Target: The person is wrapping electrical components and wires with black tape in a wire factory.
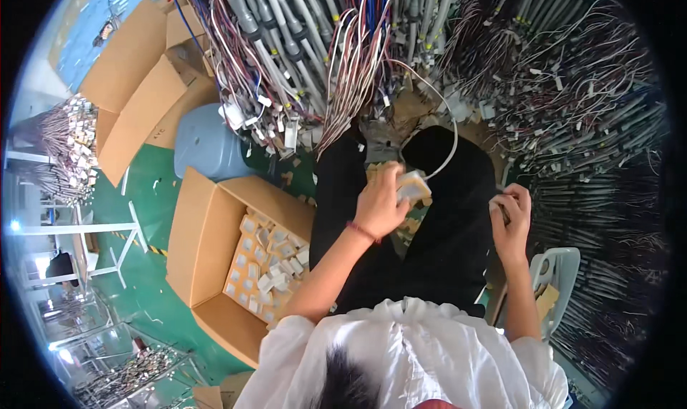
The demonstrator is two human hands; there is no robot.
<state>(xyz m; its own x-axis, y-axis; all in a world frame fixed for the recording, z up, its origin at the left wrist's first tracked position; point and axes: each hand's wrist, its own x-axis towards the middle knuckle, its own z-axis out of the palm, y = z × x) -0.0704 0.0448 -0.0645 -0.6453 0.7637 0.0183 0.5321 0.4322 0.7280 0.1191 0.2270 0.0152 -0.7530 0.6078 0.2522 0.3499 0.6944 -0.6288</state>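
1. My left hand (379, 205) has its fingers closed around a white-and-tan block (413, 187), above the gap between the legs of my black trousers (336, 194).
2. A thin pale cable (456, 133) arcs up from that block.
3. My right hand (511, 219) is curled; I cannot tell whether it pinches anything.
4. An open cardboard box (192, 244) stands to my left.

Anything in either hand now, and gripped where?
The left hand holds a small pale block by its left end, between thumb and fingers. Whether the curled right hand holds anything cannot be told.
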